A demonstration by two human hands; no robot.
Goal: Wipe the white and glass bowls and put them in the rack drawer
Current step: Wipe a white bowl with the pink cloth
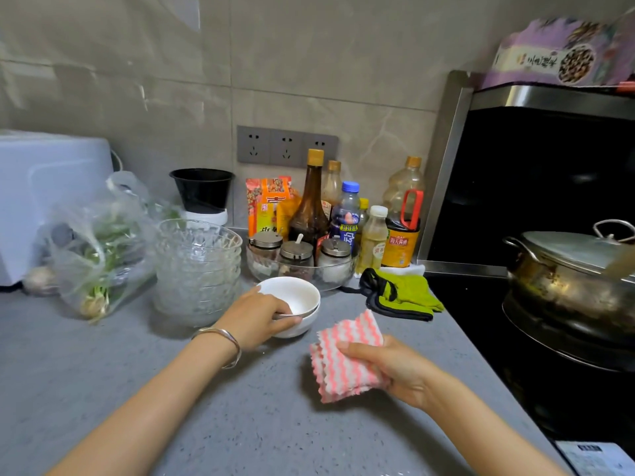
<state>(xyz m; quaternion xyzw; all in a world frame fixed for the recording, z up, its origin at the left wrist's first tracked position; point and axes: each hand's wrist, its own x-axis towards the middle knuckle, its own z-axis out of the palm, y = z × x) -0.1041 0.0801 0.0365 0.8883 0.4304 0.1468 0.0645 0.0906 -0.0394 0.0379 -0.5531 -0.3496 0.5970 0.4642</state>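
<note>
Two white bowls (298, 298) sit nested on the grey counter (103, 372) in the middle of the view. My left hand (256, 317) grips the rim of the top bowl, thumb inside and fingers along the outer edge. To their left stands a tall stack of several glass bowls (197, 269). My right hand (388, 367) holds a folded pink and white striped cloth (343, 362) just above the counter, to the right of the white bowls. The rack drawer is out of view.
Behind the bowls stand sauce bottles (309, 207) and a glass tray of condiment jars (299, 266). A green mitt (402, 293) lies at the stove's edge. A lidded steel pot (570, 269) sits on the black stove to the right. A bag of greens (96, 249) lies left.
</note>
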